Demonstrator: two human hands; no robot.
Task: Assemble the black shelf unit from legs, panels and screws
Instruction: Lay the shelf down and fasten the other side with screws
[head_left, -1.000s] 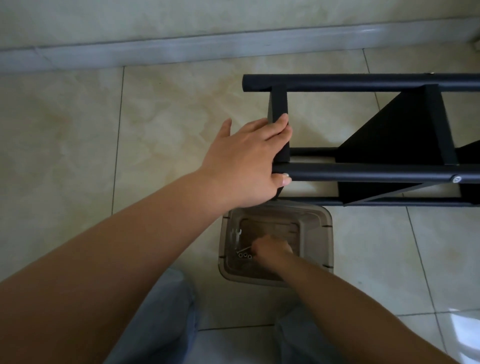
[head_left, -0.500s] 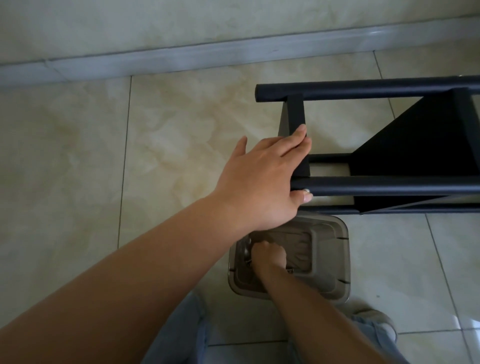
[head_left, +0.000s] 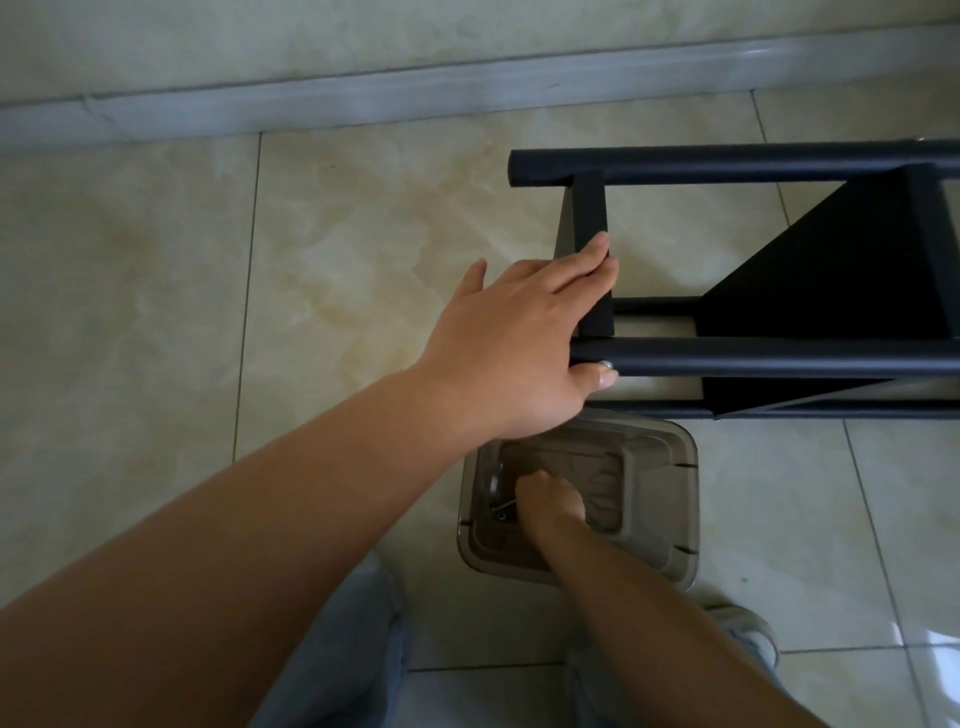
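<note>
Since a moment ago, moved deeper into the clear plastic tub (head_left: 670, 525), the right hand (head_left: 549, 503); fingers curled down among the small metal bits, though cannot tell if holding a screw yet. A few screws (head_left: 501, 512) lying at the left side of the tub, just beside that hand. Left hand (head_left: 519, 343) in the same place as before, fingers laid flat along the end panel (head_left: 589, 218), thumb tucked under the near leg (head_left: 753, 356), holding the black shelf unit (head_left: 831, 291) steady. Shelf unit lying on its side on the tile floor (head_left: 337, 260), at the right, just past the tub. Step in hand, most likely: fetching a screw for the joint by the left thumb. Next move needs a firm pinch on one small screw, a lift out of the tub, and a careful line-up with the hole while keeping the frame from rolling.
</note>
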